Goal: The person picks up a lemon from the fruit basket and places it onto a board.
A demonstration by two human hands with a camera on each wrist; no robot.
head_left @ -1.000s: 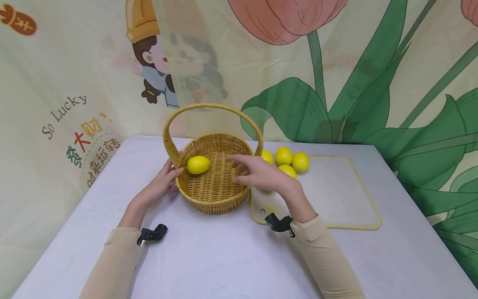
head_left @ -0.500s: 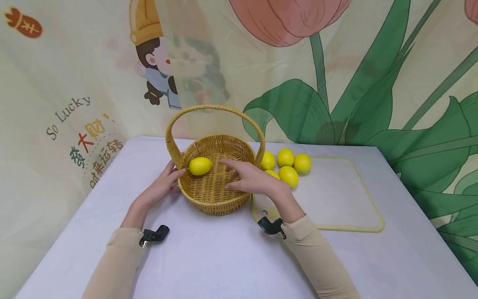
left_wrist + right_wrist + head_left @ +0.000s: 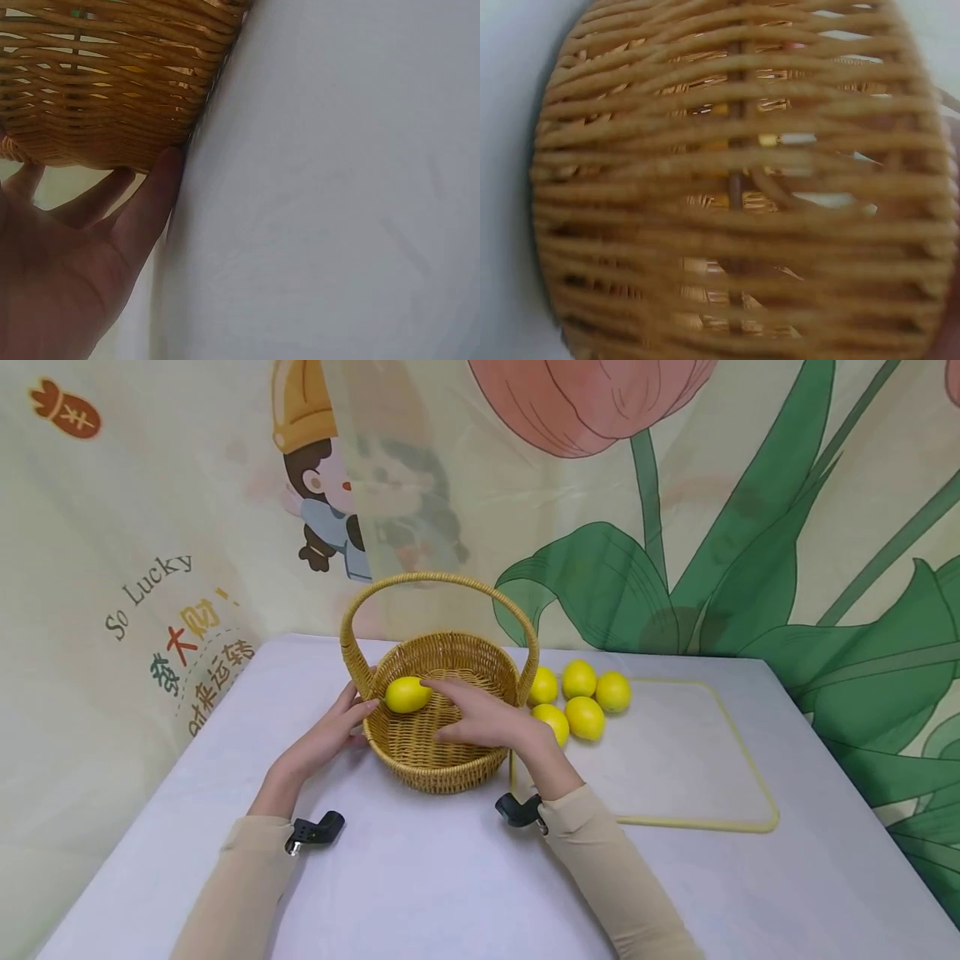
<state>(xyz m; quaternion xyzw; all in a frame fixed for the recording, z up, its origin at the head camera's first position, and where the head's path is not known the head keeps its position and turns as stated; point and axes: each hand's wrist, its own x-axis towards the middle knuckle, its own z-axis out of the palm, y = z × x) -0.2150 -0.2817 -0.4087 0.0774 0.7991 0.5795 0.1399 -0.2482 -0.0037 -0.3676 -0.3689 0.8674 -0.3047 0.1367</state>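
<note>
A round wicker basket (image 3: 435,768) with a tall arched handle stands on the table, one lemon (image 3: 407,695) lying inside at its left. My left hand (image 3: 326,737) rests against the basket's left side, thumb at the rim. In the left wrist view, the left hand's fingers (image 3: 150,210) reach out fairly straight and touch the woven outer wall. My right hand (image 3: 483,717) reaches over the basket's right rim with fingers spread, the index fingertip at the lemon's right end; whether it touches cannot be told. Basket weave fills the right wrist view and mostly hides that hand.
To the right lies a white cutting board (image 3: 675,760) with a yellow edge. Several more lemons (image 3: 585,718) are grouped at its left end, beside the basket. Behind the white table (image 3: 420,877) hangs a printed curtain (image 3: 465,485).
My right hand has moved left, farther across the basket to the lemon inside, uncovering more of the lemons at the board. My left hand stays at the basket. The head view has shifted slightly.
</note>
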